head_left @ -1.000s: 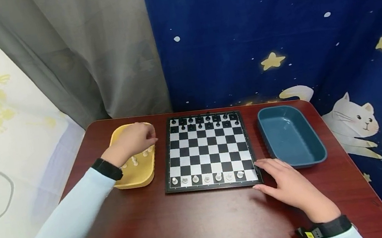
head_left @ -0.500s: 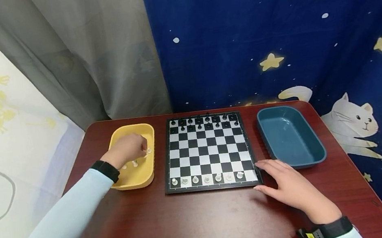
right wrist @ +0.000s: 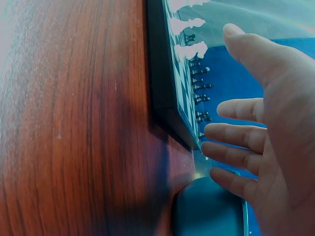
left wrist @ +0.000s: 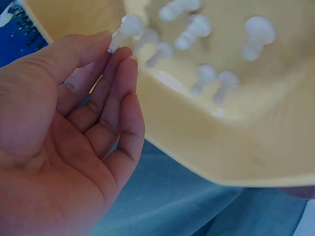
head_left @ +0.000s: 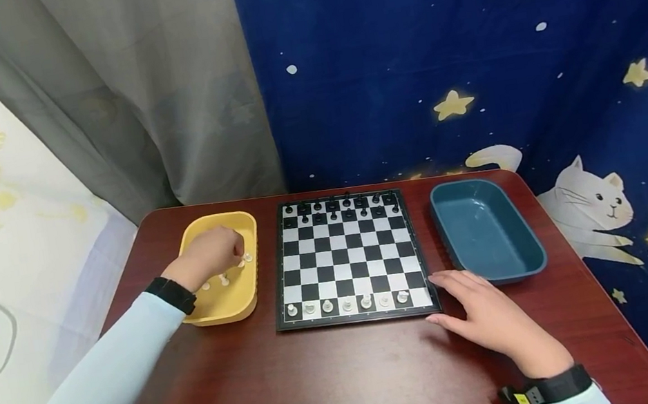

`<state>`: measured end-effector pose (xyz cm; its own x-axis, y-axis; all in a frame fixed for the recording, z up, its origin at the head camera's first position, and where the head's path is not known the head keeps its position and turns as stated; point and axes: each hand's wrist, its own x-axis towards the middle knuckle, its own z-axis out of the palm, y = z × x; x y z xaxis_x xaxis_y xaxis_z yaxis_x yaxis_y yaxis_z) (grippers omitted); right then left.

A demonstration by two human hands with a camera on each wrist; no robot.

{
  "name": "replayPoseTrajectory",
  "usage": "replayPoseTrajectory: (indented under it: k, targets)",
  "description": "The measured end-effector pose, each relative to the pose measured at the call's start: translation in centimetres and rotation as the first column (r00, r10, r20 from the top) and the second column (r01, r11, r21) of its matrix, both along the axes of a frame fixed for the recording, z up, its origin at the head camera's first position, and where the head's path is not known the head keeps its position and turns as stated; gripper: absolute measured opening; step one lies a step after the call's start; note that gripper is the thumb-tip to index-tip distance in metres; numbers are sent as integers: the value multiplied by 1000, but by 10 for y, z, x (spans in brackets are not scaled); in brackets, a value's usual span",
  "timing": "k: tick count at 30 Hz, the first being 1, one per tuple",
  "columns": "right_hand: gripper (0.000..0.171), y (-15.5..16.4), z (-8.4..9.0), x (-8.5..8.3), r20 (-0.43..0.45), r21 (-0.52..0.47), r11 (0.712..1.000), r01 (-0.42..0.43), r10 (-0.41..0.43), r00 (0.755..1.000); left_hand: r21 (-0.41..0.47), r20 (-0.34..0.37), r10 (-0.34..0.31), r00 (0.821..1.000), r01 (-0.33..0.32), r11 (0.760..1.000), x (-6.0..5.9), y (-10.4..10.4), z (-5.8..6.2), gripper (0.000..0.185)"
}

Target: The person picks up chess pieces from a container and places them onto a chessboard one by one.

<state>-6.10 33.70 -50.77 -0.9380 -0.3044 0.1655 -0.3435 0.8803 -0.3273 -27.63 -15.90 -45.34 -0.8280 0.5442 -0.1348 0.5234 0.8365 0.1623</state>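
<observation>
My left hand (head_left: 235,251) reaches into the yellow tray (head_left: 224,311), which holds several white chess pieces (head_left: 224,280). In the left wrist view the thumb and fingertips (left wrist: 123,59) pinch one white piece (left wrist: 127,28) by its base, above the other loose pieces (left wrist: 206,78). The chessboard (head_left: 347,254) lies in the middle, with black pieces (head_left: 340,208) on its two far rows and white pieces (head_left: 346,305) on its nearest row. My right hand (head_left: 470,299) lies flat on the table at the board's near right corner, fingers straight (right wrist: 236,123), holding nothing.
An empty dark blue tray (head_left: 522,266) stands right of the board, just beyond my right hand. The red-brown table (head_left: 326,383) stretches bare toward me. A grey curtain and a starry blue cloth hang behind the far edge.
My left hand has come down from the tray's far right rim into the tray and closed its fingers on a white piece. The right hand has stayed put.
</observation>
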Motion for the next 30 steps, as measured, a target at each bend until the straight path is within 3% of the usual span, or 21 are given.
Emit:
replayPoseTrajectory:
  k: [7,14,19,25,30]
  targets:
    - [74,0,-1,0,15,-1,1000,8,-8,1000,6,-53,4,999,-3,1000,9,24,23,7]
    - [73,1,-1,1,8,-6,1000,4,-4,1000,-45,-96,-113,989,109,993,15,70,36,14]
    - [74,1,1,1,11,-2,1000,13,-13,1000,-14,-121,-193,974,192,981,21,109,42,10]
    - [74,0,2,2,24,1,1000,23,-23,999,19,-122,-367,922,372,928,37,169,46,7]
    - [73,1,3,4,33,0,1000,29,-29,999,41,-96,-520,849,525,850,58,220,46,5]
